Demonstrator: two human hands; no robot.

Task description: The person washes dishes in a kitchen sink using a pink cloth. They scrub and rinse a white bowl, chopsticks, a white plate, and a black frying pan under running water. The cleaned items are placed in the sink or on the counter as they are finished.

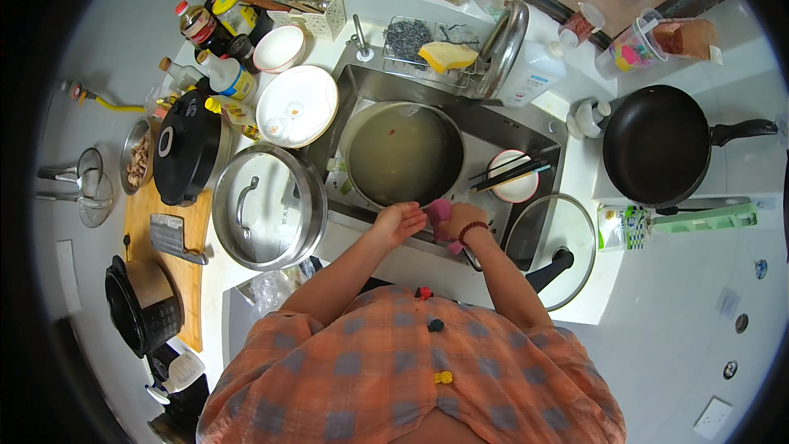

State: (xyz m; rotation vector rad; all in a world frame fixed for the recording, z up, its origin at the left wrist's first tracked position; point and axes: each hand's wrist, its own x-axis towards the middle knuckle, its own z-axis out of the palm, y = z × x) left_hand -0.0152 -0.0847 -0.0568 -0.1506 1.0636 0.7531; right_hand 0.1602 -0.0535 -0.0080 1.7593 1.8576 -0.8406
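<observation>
My right hand (459,222), with a beaded bracelet at its wrist, grips a pink cloth (440,214) over the near edge of the steel sink (530,129). To its left my left hand (400,224) is held palm up, fingers together and bare, by the near rim of a large pot of cloudy water (407,154) in the sink. Right of the pot lies a small red-rimmed bowl (523,188) with several chopsticks (511,175) across it. A glass lid (576,228) leans over the sink's right corner.
Left of the sink stand a lidded steel pan (271,206), white dishes (298,106) and a cutting board (196,296) with a cleaver (169,237). The faucet (505,49) and a wire rack with a yellow sponge (449,57) are behind. A black frying pan (656,145) is at right.
</observation>
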